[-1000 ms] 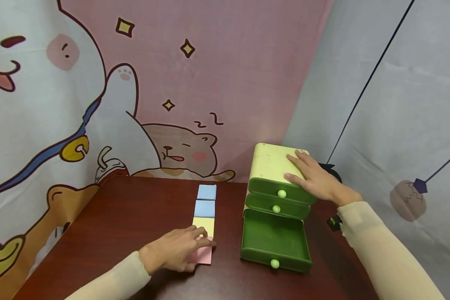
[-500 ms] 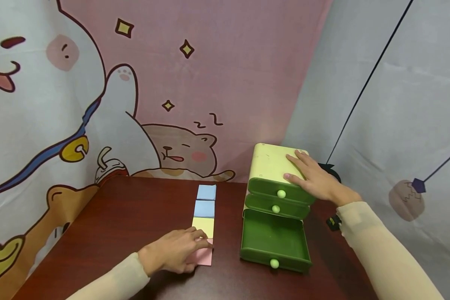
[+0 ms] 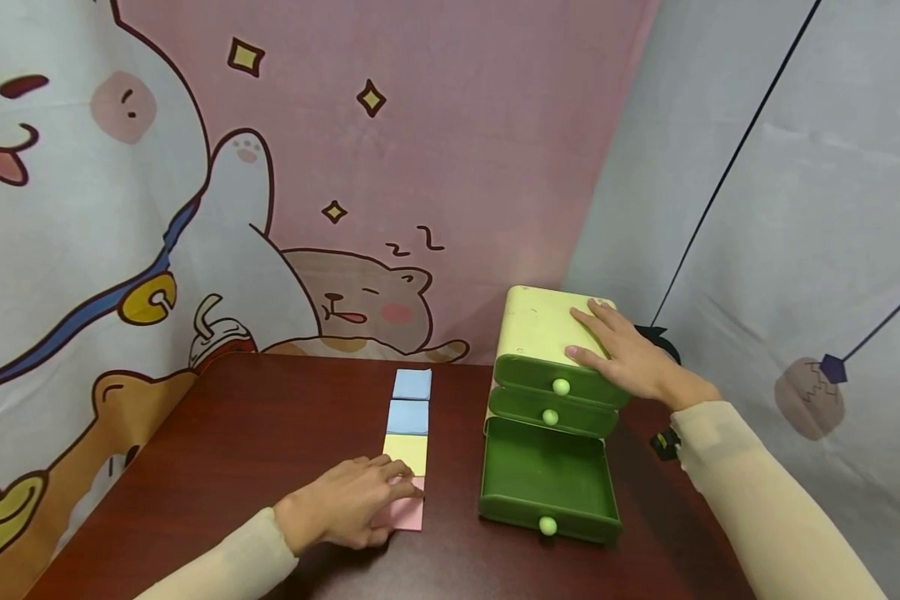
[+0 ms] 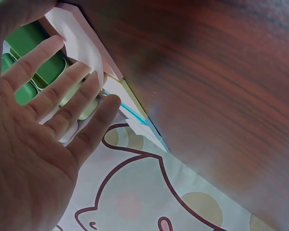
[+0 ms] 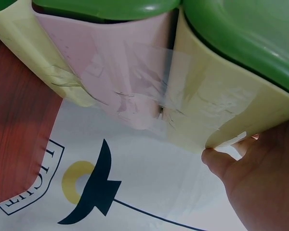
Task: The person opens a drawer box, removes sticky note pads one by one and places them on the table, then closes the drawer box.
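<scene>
A pink sticky-note pad lies at the near end of a row of pads on the table. My left hand is over it, thumb at the near side and index finger on top. In the left wrist view, its pink top sheet bulges up off the pad between thumb and index finger; the other fingers are spread. My right hand rests flat on the top right of a small drawer cabinet, fingers spread. In the right wrist view, the thumb lies against the cabinet's cream shell.
Beyond the pink pad run a yellow pad and two blue pads. The cabinet's bottom green drawer is pulled out; the upper two are pushed in. A dark object lies behind the right forearm. A printed cloth hangs behind the table.
Since a second ago my left index finger has drawn back slightly over the pink pad. The right hand stays put on the cabinet.
</scene>
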Available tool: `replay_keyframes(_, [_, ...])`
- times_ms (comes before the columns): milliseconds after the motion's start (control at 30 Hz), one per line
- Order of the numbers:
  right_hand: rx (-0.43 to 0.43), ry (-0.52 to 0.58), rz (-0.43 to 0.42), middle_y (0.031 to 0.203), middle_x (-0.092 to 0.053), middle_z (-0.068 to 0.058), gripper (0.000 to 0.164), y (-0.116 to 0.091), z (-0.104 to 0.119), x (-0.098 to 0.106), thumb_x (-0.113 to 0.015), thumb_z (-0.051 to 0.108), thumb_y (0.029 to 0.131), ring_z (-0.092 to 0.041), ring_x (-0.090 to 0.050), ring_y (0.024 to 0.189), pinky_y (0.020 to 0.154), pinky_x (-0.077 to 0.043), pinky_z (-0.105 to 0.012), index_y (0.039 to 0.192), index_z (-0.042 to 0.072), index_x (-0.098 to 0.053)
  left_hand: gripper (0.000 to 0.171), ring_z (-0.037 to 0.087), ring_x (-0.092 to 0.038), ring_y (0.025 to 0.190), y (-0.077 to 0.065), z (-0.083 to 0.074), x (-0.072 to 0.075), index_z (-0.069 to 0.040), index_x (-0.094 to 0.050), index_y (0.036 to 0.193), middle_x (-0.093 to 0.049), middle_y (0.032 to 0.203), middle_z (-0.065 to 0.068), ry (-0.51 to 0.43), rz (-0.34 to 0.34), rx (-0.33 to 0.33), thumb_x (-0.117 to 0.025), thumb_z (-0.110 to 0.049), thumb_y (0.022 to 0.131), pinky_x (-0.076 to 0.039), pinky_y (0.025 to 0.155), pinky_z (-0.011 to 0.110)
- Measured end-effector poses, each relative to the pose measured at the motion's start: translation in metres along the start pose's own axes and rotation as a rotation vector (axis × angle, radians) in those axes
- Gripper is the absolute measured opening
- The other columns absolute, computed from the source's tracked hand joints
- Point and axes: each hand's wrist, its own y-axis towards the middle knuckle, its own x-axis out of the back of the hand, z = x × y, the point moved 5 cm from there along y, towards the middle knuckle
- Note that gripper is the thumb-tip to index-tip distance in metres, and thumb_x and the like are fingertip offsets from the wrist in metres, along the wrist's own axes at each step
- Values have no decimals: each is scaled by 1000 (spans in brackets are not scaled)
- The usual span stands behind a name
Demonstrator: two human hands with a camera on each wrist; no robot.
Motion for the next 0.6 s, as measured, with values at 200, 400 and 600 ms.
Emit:
replay_keyframes(200, [2,5,-1,197,-5,-23,86,0,-1,0,-51,64,119,-57,-2,182,140,-13,-84,188,20,-24,64,17,-74,130,1,-1,1,-38,-72,151,-74,149,-6,25,0,-5,-93,-49,92,-67,102,39])
replay_keyframes(400, [5,14,0,197,-5,-22,86,0,-1,1,-51,64,119,-56,-1,182,139,-12,-85,188,21,-23,67,18,-75,132,2,-3,3,-36,-71,153,-75,151,-5,63,5,-20,-92,-51,92,-67,108,43])
replay_keyframes(600, [9,14,0,197,-5,-23,86,1,-1,0,-51,64,119,-57,-2,181,139,-13,-86,188,20,-24,66,20,-74,135,4,-5,3,-36,-70,155,-72,157,-5,59,27,-8,-90,-51,94,-67,109,45])
